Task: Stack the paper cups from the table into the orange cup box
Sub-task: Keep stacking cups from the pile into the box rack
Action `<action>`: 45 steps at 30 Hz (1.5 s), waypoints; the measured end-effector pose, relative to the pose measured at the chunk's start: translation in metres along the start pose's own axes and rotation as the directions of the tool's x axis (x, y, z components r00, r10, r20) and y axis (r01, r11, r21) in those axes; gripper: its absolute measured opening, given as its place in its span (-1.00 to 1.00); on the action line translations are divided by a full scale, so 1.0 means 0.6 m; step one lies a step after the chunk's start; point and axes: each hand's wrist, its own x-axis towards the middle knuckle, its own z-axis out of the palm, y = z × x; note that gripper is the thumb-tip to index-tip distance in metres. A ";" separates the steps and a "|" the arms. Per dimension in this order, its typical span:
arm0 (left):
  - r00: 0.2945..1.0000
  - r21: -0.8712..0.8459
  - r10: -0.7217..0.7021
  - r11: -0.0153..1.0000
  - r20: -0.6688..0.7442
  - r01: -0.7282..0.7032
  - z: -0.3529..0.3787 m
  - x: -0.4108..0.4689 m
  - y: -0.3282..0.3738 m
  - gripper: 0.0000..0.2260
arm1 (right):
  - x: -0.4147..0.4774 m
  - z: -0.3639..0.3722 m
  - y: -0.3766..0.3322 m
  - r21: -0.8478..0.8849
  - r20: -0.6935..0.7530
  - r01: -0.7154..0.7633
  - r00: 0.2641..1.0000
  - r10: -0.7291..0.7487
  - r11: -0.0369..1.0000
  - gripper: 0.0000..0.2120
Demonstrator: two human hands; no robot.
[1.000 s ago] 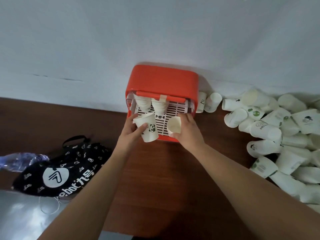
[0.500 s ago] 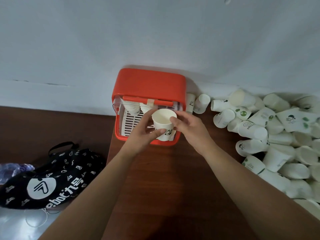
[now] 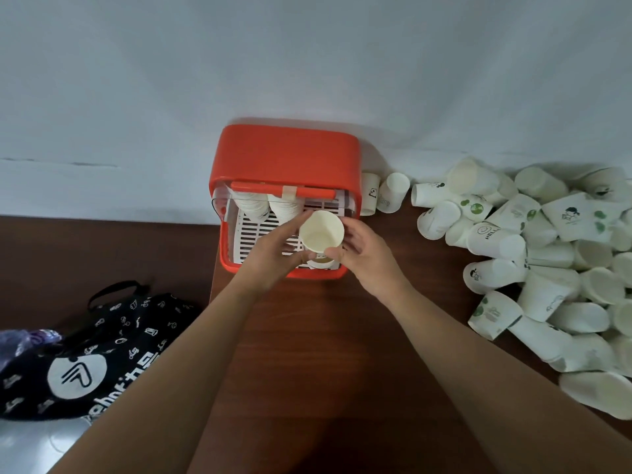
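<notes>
Paper cup point(image 3: 321, 232), mouth toward the camera, was held above the front right of the orange cup box point(image 3: 287, 155); the left hand point(image 3: 273, 258) gripped its left side between fingers and thumb; the right hand point(image 3: 366, 258) curled round its right side; two cup stacks point(image 3: 254, 206) stood at the box's back; loose cups point(image 3: 533, 254) lay heaped on the table point(image 3: 325, 354), right of the box.
</notes>
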 end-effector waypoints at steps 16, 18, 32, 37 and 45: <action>0.997 0.119 -0.074 0.990 0.020 0.071 0.027 0.014 -0.032 -0.38 | 0.007 0.022 0.056 -0.513 -0.053 0.009 0.998 -0.042 0.859 -0.42; 0.998 0.133 -0.066 0.989 0.013 0.063 0.029 0.010 -0.031 -0.37 | 0.008 0.020 0.050 -0.547 -0.029 -0.002 0.999 -0.016 0.837 -0.41; 0.979 0.156 -0.141 0.981 0.151 0.117 0.068 -0.081 0.020 -0.73 | -0.227 -0.139 0.082 -0.596 -0.376 -0.286 0.925 0.054 0.751 -0.59; 0.947 0.239 -0.042 0.970 0.318 -0.038 0.170 -0.052 0.101 -0.71 | -0.311 -0.232 0.135 -0.579 -0.541 -0.393 0.841 0.024 0.714 -0.62; 0.922 0.348 -0.081 0.936 0.379 -0.061 0.417 0.015 0.222 -0.62 | -0.347 -0.370 0.206 -0.619 -0.610 -0.515 0.791 0.050 0.593 -0.51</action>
